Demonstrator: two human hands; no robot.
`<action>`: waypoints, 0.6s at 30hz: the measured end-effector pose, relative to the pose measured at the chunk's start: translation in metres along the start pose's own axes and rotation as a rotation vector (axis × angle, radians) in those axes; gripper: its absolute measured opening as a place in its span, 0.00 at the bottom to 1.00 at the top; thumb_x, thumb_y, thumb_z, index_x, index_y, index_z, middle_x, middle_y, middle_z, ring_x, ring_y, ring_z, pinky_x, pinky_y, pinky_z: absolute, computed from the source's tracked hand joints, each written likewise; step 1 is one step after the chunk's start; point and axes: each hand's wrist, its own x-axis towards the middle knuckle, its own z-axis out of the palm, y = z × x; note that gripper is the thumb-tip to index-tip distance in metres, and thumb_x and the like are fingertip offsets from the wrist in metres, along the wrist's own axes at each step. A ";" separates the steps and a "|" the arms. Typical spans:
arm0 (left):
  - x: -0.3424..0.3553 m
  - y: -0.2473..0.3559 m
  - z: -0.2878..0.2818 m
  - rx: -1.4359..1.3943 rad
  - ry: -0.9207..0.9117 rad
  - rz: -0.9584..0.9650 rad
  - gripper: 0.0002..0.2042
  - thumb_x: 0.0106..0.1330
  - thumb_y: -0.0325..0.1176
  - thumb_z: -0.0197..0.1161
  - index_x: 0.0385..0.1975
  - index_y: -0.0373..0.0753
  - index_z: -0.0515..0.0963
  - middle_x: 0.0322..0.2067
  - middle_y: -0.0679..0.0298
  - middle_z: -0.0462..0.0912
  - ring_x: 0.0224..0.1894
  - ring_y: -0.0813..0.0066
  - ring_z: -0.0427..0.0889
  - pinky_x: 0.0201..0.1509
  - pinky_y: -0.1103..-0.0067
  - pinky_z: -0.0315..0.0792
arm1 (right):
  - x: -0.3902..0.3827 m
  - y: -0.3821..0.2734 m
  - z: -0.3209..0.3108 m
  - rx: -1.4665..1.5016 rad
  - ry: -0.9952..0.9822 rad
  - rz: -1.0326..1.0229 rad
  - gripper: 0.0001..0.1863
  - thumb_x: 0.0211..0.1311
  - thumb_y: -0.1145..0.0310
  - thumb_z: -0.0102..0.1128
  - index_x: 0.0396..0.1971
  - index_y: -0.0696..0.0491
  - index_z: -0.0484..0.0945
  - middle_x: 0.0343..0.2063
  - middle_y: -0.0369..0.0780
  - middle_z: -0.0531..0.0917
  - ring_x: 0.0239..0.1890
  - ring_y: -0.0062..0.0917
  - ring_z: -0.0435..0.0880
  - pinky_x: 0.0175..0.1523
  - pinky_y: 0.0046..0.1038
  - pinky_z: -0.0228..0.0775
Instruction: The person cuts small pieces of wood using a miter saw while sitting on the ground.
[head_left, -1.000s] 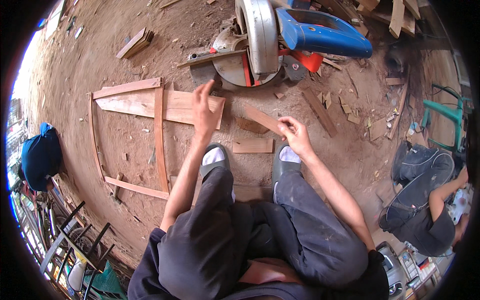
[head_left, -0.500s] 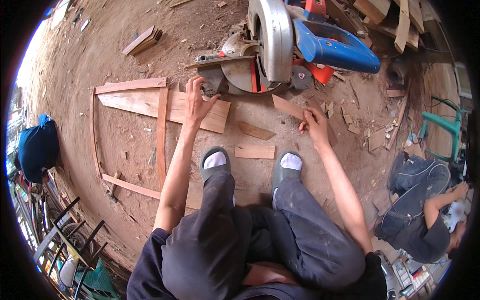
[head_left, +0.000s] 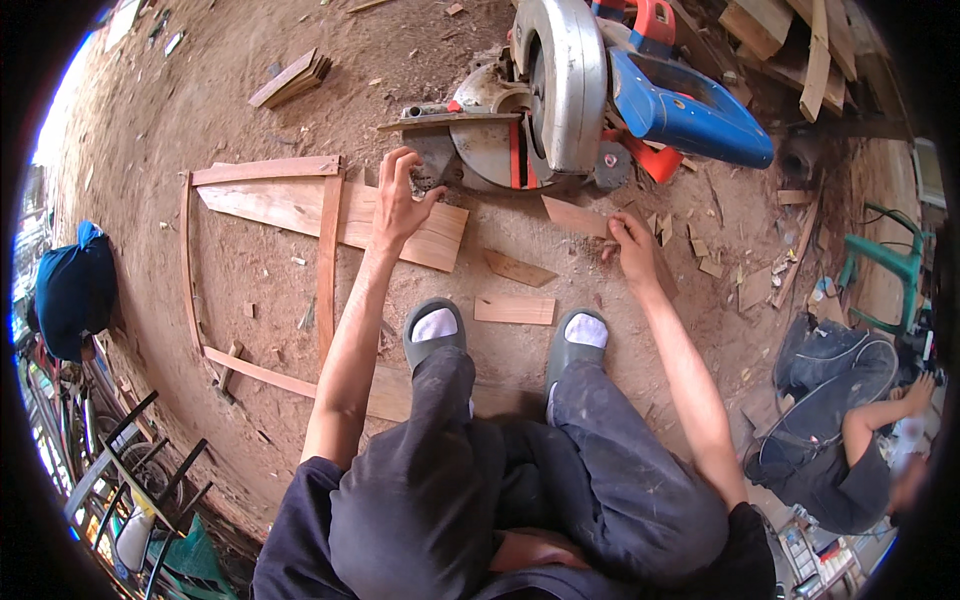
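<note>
Pinching a short wooden slat (head_left: 573,217) in the right hand (head_left: 632,248), below a saw (head_left: 574,100) on the dirt ground (head_left: 250,420).

The right grip closes thumb and fingers on the slat's right end, its other end pointing left, just below the saw's base; the left grip is spread and holds nothing, its fingers (head_left: 398,168) curved near the saw's base, over a tapered board (head_left: 437,238) in this view, though whether they touch it I cannot tell. The board lies partly under a frame of thin strips (head_left: 329,230). Two offcuts lie near the grey slippers (head_left: 562,358): a slanted piece (head_left: 519,267) and, nearer the feet, a rectangular piece (head_left: 514,310).
</note>
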 end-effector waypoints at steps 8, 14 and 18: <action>0.005 -0.009 -0.007 0.069 0.015 0.137 0.32 0.46 0.26 0.82 0.51 0.38 0.72 0.53 0.54 0.75 0.53 0.53 0.77 0.56 0.64 0.75 | 0.039 -0.016 0.004 -0.240 -0.006 -0.011 0.12 0.78 0.62 0.56 0.50 0.53 0.82 0.37 0.33 0.83 0.39 0.17 0.78 0.46 0.24 0.71; 0.016 -0.011 -0.016 0.057 -0.020 0.057 0.31 0.50 0.26 0.79 0.54 0.39 0.71 0.55 0.53 0.73 0.57 0.49 0.74 0.60 0.62 0.72 | 0.045 -0.004 0.013 -0.244 0.045 -0.140 0.12 0.77 0.63 0.56 0.48 0.54 0.81 0.32 0.35 0.82 0.31 0.18 0.79 0.37 0.23 0.71; 0.009 0.023 -0.010 0.223 -0.040 -0.011 0.35 0.52 0.25 0.78 0.62 0.43 0.71 0.58 0.54 0.72 0.62 0.48 0.70 0.66 0.59 0.67 | 0.032 -0.016 0.015 -0.046 -0.079 0.010 0.12 0.78 0.63 0.57 0.50 0.55 0.80 0.31 0.36 0.81 0.26 0.18 0.79 0.28 0.22 0.69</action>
